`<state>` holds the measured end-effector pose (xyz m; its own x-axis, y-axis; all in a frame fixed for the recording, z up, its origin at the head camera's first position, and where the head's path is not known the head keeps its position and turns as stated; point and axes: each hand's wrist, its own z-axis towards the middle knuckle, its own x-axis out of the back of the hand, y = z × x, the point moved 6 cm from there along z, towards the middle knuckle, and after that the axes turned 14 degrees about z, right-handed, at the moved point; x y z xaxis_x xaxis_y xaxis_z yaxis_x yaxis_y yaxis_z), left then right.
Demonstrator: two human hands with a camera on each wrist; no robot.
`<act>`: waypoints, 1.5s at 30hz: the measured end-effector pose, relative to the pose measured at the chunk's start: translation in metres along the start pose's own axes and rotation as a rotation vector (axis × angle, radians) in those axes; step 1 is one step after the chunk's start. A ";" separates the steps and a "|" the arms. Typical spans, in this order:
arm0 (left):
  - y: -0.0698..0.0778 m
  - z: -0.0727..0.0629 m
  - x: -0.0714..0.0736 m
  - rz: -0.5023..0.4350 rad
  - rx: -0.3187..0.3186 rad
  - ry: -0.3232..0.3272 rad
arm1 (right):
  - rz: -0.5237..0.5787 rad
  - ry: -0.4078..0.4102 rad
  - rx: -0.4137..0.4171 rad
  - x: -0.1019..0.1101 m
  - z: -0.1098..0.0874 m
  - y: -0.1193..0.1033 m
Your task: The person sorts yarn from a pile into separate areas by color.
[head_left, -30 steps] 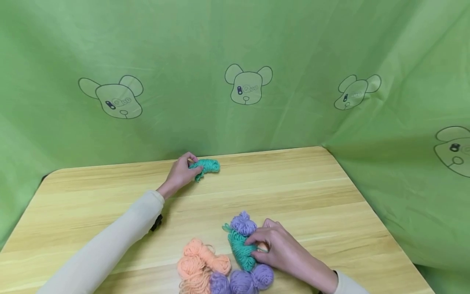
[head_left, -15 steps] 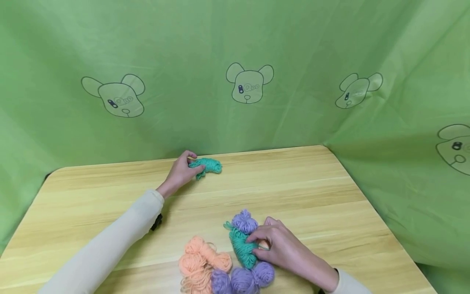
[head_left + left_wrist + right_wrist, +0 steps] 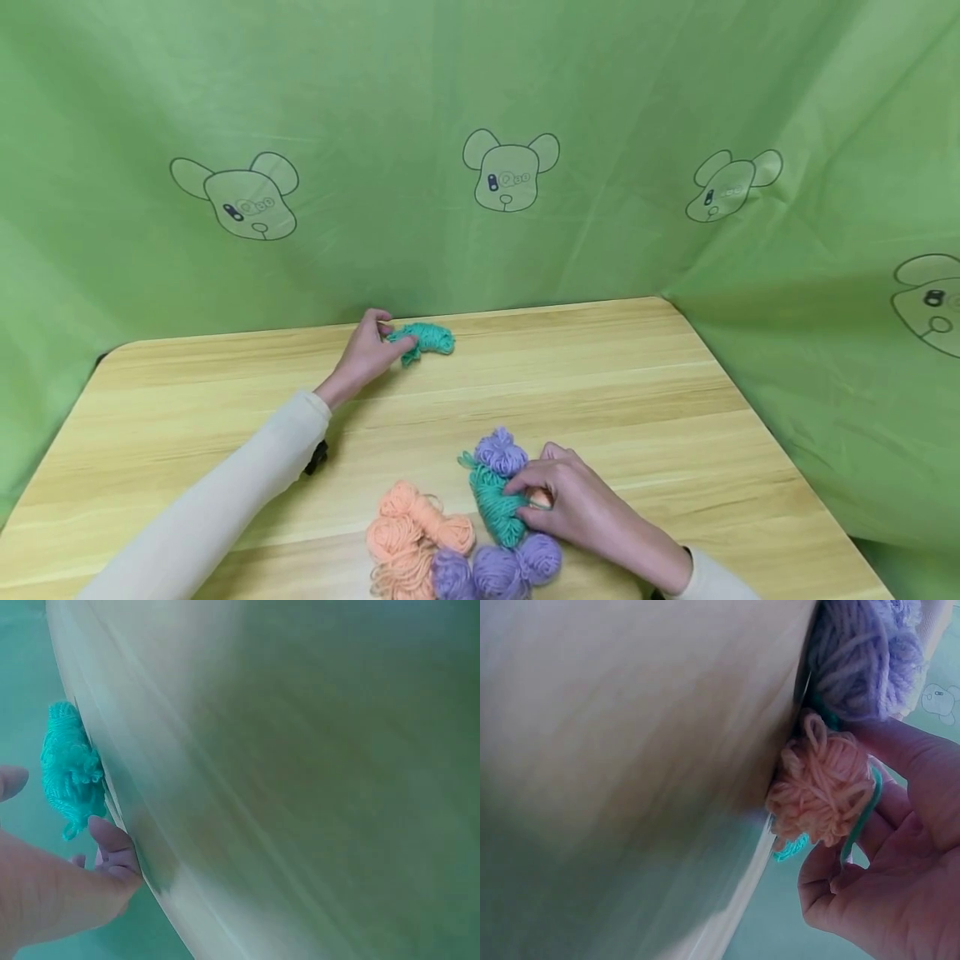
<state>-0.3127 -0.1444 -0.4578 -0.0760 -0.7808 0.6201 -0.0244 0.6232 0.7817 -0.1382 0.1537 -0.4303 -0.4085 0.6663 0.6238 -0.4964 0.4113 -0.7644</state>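
Observation:
At the table's back edge lies a teal yarn skein (image 3: 435, 337), with my left hand (image 3: 365, 352) at its left end. The left wrist view has the thumb and fingers spread apart, with a gap to the skein (image 3: 69, 769). Closer in, my right hand (image 3: 573, 502) pinches a green yarn skein (image 3: 495, 507) between thumb and fingers. A purple skein (image 3: 501, 452) touches its far end. Under the right hand a peach skein (image 3: 825, 787) shows, mostly hidden in the head view; a green strand (image 3: 864, 817) runs beside it.
Peach skeins (image 3: 397, 537) and purple skeins (image 3: 498, 573) lie bunched at the near edge, left of and below the green one. The wooden table (image 3: 637, 392) meets a green curtain (image 3: 375, 250) at the back and right.
My left fingers have loosened and drawn slightly left from the teal skein, which stays at the back edge. The right hand keeps its pinch on the green skein.

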 end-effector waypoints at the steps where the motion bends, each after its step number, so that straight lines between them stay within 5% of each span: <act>1: -0.001 -0.001 0.001 -0.003 0.005 0.001 | -0.001 -0.001 0.000 0.000 0.000 0.000; 35: -0.008 -0.037 0.025 -0.062 0.058 0.032 | 0.001 -0.010 -0.023 0.001 -0.002 0.002; 45: -0.009 -0.052 0.029 -0.082 0.021 0.043 | -0.003 -0.018 -0.015 0.002 0.000 0.001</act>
<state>-0.2631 -0.1745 -0.4435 -0.0301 -0.8303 0.5565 -0.0493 0.5573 0.8288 -0.1392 0.1557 -0.4305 -0.4211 0.6540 0.6285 -0.4857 0.4226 -0.7652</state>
